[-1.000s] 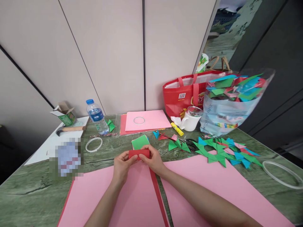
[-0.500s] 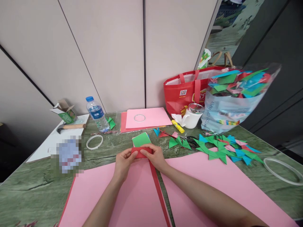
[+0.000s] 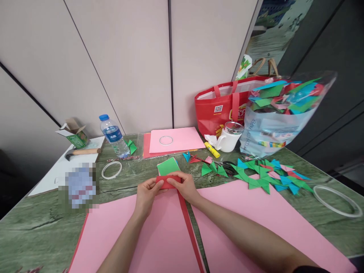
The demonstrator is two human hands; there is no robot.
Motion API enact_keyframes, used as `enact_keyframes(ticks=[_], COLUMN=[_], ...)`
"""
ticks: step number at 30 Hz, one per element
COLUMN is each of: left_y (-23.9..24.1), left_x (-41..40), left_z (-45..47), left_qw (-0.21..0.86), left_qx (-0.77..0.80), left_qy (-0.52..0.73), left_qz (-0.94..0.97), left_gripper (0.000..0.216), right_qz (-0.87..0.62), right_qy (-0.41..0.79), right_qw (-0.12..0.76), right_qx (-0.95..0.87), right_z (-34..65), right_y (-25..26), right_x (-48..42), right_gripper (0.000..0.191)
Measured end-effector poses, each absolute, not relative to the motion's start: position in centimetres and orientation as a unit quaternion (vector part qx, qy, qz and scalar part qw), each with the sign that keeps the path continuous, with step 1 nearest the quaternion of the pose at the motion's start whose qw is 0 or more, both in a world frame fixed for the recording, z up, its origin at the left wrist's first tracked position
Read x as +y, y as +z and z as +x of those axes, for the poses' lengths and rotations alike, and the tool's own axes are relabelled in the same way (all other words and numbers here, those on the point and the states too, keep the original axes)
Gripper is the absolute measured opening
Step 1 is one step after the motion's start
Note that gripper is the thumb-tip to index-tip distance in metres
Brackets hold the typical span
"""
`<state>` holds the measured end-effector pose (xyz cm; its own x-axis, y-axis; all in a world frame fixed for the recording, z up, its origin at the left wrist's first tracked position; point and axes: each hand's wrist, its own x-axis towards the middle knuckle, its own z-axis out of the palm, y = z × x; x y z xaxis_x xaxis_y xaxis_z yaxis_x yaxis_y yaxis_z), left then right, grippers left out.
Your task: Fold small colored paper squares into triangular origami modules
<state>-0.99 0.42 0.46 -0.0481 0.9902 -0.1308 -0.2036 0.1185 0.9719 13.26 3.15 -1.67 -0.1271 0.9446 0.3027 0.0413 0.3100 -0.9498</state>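
Note:
Both hands hold a small folded piece of red paper above the pink sheets. My left hand pinches its left end, thumb on the front face. At the other end, my right hand grips it the same way, with the thumb on the front and fingers along the top edge. Just behind the hands lies a stack of green paper squares. Large pink sheets with a red sheet beneath spread under my forearms, and a second pink sheet lies to the right.
Folded paper pieces, black-handled scissors, a glue stick and a white mug are at right. Behind stand a red bag and a plastic bag. At left are a water bottle, hammer and white ring.
The view has shifted slightly, so everything sits a little further left and mostly higher. Both hands keep their hold on the red paper; the thumbs have barely moved.

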Motion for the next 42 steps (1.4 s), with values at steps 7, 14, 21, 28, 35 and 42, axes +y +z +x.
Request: enact_keyframes(ticks=[7,14,21,28,35,42], left_y=[0.72,0.71,0.79,0.86,0.77,0.87], left_x=[0.41,0.49,0.44,0.43,0.52,0.48], left_z=[-0.8,-0.74,-0.73,-0.66,-0.63,-0.57], left_qw=[0.559,0.557,0.554,0.547,0.544,0.545], left_qx=[0.505,0.512,0.51,0.512,0.517,0.516], left_qy=[0.528,0.525,0.53,0.53,0.53,0.531], left_qz=[0.392,0.389,0.391,0.397,0.394,0.393], left_gripper=[0.028,0.027,0.025,0.025,0.028,0.028], right_qz=[-0.396,-0.405,-0.423,-0.42,-0.416,-0.411], right_qy=[0.427,0.442,0.452,0.446,0.449,0.446], right_qw=[0.529,0.523,0.529,0.532,0.527,0.528], right_qx=[-0.617,-0.606,-0.58,-0.585,-0.59,-0.595], right_z=[13.32,13.34,13.32,13.34,13.38,13.49], right_y=[-1.58,-1.42,-1.44,-1.43,-1.27,-1.16], right_x=[3.19,3.11,3.15,3.21,3.19,3.11], right_gripper=[0.016,0.017,0.019,0.019,0.017,0.018])
